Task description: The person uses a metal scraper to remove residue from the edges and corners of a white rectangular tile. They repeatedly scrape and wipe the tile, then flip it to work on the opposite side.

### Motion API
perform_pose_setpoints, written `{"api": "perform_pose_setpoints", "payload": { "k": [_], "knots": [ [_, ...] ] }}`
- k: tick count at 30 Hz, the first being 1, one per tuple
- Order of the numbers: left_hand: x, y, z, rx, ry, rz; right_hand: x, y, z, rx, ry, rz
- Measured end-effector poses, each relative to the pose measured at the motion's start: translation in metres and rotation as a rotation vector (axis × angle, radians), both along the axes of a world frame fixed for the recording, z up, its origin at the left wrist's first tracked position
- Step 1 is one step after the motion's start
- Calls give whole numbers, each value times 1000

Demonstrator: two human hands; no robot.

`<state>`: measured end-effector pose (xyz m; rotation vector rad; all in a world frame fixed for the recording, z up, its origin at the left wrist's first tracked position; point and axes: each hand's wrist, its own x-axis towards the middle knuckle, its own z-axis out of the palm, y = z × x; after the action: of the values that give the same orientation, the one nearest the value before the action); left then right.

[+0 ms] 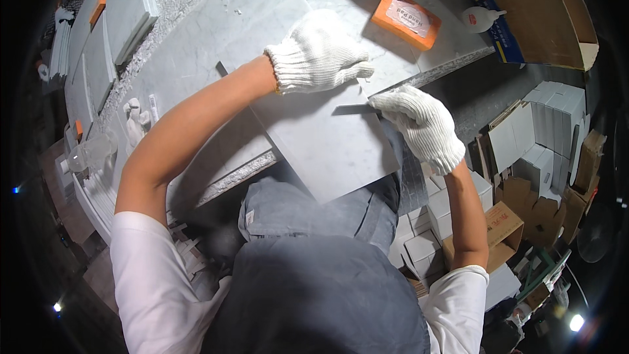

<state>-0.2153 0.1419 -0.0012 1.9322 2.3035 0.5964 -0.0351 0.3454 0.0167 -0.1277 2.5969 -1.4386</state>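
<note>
A square pale grey marble tile (327, 147) slants from the worktable over its near edge toward my lap. My left hand (321, 52), in a white knitted glove, is closed at the tile's far edge, its fingers bent and pressed together. In my right hand (422, 121), gloved the same way, a flat dark strip like a scraper blade (354, 110) is pinched. The strip lies across the tile near its right edge, and its tip points left. My right fingertips hide its other end.
An orange hand pad (403, 19) lies on the marble worktable (229, 33) beyond my hands. A white squeeze bottle (479, 19) stands by a large carton (544, 13). Stacked slabs (131, 16) fill the far left. White boxes (553, 118) and an open cardboard box (491, 229) are at right.
</note>
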Motion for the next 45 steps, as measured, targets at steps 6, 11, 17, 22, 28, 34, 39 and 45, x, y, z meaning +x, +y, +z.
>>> {"api": "perform_pose_setpoints", "payload": {
  "k": [6,11,17,22,28,34,39,45],
  "knots": [
    [1,2,0,-8,4,17,1,-4,-2,18,42,-25],
    [0,0,-2,20,-15,15,3,-9,-6,125,99,-2],
    [1,3,-3,0,-2,13,22,-7,-5,93,128,-58],
    [1,2,-1,-32,-7,25,16,-13,-14,-5,132,-96],
    [2,2,0,21,-6,26,43,-11,3,189,-23,-53],
    [2,3,2,18,-34,26,21,-18,-4,33,186,-120],
    [3,3,1,54,12,24,33,-13,4,193,-74,-35],
    [3,3,1,-6,-47,49,18,-12,-8,-32,132,-49]
  ]
}}
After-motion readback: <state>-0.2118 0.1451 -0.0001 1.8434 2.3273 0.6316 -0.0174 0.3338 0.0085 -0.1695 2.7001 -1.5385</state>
